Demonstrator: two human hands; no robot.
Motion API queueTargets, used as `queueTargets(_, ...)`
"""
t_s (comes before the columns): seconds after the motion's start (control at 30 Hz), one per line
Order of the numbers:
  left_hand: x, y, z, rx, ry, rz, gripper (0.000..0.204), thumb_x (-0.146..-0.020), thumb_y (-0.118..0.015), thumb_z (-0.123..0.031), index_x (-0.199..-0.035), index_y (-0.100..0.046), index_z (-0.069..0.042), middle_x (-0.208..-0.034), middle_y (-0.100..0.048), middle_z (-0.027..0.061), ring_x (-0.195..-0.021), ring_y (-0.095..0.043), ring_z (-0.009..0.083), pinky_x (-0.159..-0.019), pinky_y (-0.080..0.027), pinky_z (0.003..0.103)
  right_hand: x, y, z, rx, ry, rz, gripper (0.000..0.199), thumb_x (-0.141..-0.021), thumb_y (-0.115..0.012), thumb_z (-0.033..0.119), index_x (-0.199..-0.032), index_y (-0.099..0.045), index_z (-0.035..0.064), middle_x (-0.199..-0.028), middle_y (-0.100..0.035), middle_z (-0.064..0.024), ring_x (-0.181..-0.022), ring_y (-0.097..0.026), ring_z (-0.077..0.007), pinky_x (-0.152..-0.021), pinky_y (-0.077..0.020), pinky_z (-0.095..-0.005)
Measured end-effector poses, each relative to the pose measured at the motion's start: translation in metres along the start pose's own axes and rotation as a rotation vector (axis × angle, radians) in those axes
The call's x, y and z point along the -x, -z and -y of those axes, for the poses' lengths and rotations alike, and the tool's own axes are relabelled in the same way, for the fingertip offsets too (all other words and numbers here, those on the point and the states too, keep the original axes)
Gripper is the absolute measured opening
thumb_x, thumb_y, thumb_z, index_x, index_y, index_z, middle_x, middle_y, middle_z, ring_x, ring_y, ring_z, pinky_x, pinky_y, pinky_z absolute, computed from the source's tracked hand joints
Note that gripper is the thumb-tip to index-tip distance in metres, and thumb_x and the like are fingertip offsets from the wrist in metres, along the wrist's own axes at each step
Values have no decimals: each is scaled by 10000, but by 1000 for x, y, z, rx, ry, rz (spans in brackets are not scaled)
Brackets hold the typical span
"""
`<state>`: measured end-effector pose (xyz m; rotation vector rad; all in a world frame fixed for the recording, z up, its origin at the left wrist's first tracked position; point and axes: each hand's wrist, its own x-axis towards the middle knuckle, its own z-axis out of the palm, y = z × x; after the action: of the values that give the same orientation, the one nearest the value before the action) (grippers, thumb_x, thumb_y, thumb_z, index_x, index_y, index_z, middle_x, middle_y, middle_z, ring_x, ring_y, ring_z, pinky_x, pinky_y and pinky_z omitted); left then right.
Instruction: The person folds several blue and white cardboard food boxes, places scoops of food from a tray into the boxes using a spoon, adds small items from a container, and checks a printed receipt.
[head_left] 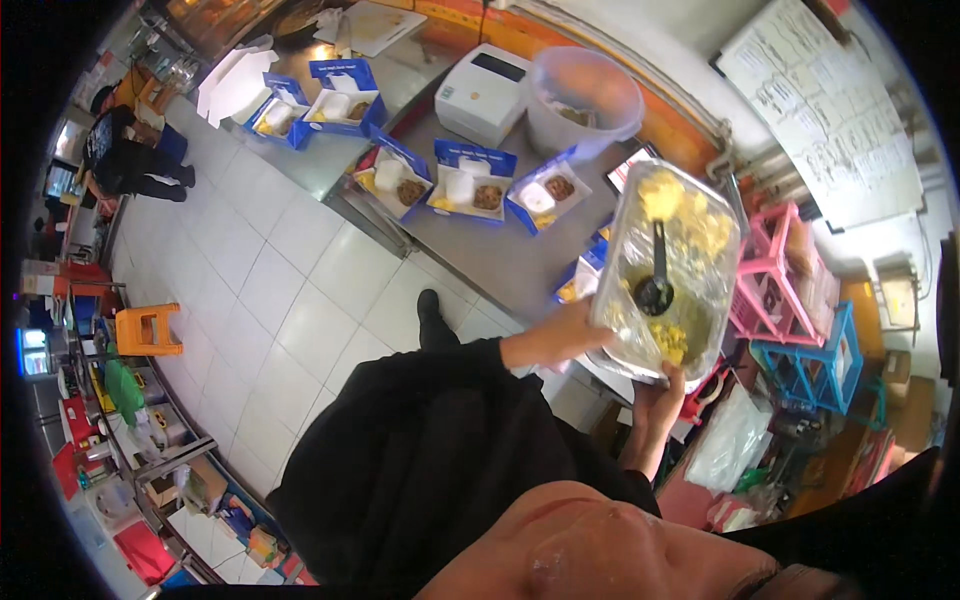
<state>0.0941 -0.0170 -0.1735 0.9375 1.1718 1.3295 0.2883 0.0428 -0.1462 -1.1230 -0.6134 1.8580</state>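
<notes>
Clear tray (668,270) of yellow food, black ladle (655,290) inside, held level above the worktop (490,250) — left hand (560,335) and right hand (655,395), fingers clamped on its near rim — keeping contents from sliding toward open blue boxes (470,185).

Five open blue meal boxes (468,180), one steel tray (625,270), one black ladle (656,285), one clear bucket (583,100).

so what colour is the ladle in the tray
Black, lying in the clear tray among yellow food; ladle shows best in the head view.
</notes>
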Motion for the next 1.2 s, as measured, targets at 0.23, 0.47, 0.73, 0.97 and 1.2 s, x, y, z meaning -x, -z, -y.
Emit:
queueTargets(0.23,-6,253,-69,-157,-326,-560,452,-869,-582,-271,-1234,-469,-30,-1094,-569,64,-902,-559,163,-782,-454,272,-104,-271,-81,-199,-265,397,507,-812,-541,279,-1220,-426,2,-1248,-459,-195,-1151,-452,-375,-952,-399,-549)
queueTargets(0.47,107,392,-37,-154,-222,-1087,402,-946,-402,-343,-1190,-514,-43,-906,-601,58,-869,-540,115,-788,-391,267,-202,-504,-259,-228,-386,454,441,-888,-437,323,-1252,-416,76,-1263,-449,-150,-1193,-396,-377,-941,-361,-604)
queueTargets(0.73,174,414,55,-155,0,-1195,290,-917,-469,-261,-1070,-574,-39,-812,-628,51,-763,-562,107,-682,-403,239,-272,-597,-357,-285,-196,-165,693,-692,-762,272,-1253,-408,72,-1164,-519,-121,-1061,-516,-346,-812,-481,-538)
queueTargets(0.97,129,375,75,-215,268,-549,266,-906,-511,-267,-1029,-598,-47,-836,-649,75,-777,-615,141,-705,-440,261,-174,-439,-289,267,55,672,415,-841,-605,264,-1197,-500,76,-973,-596,-63,-875,-573,-183,-797,-470,-310)
queueTargets(1.2,31,279,76,-317,437,94,431,-898,-515,-372,-1118,-569,-5,-922,-647,94,-874,-593,139,-829,-413,287,0,-52,-190,1223,-553,646,485,-891,-462,472,-1251,-523,153,-1274,-500,-146,-1195,-454,-260,-1030,-307,-369)
